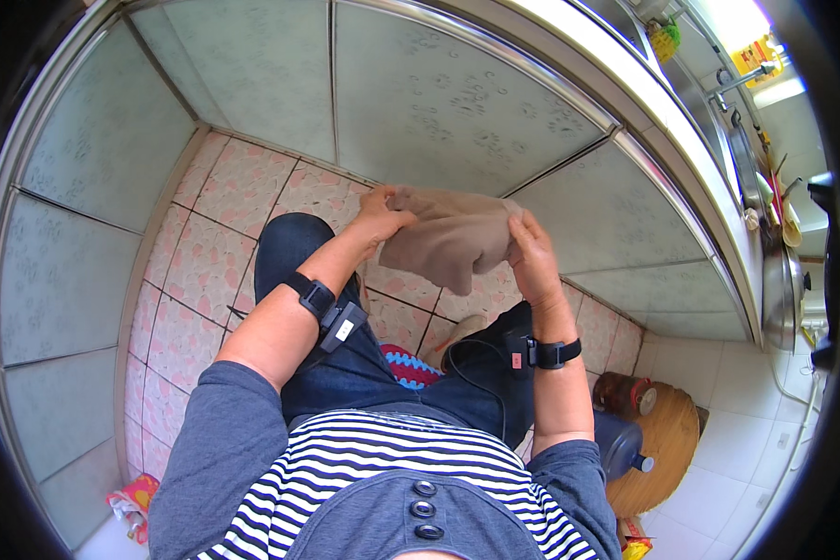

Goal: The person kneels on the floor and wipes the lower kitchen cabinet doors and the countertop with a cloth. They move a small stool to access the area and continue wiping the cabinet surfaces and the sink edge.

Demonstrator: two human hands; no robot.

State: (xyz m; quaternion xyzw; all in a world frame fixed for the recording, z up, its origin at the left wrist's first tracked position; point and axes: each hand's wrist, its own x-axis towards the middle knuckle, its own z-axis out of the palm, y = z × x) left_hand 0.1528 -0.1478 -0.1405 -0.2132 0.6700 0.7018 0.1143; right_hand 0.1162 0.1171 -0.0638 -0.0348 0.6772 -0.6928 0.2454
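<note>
A grey-brown cloth (441, 241) is stretched between my two hands, above the floor and in front of my knees. My left hand (386, 218) pinches its left upper corner, thumb on top. At the other end, my right hand (532, 252) grips the cloth's right edge with the fingers folded over it. The cloth's lower edge hangs loose, with a fold near its middle. Frosted cabinet doors (455, 105) with a flower pattern stand just beyond the cloth.
Pink-and-white tiles (210, 245) cover the floor. To the right are a round wooden board (661, 448), a large blue water bottle (616, 444) and a dark jar with a red lid (623, 393). A metal pot lid (780, 297) is by the counter. A colourful plastic bag (136, 504) lies at lower left.
</note>
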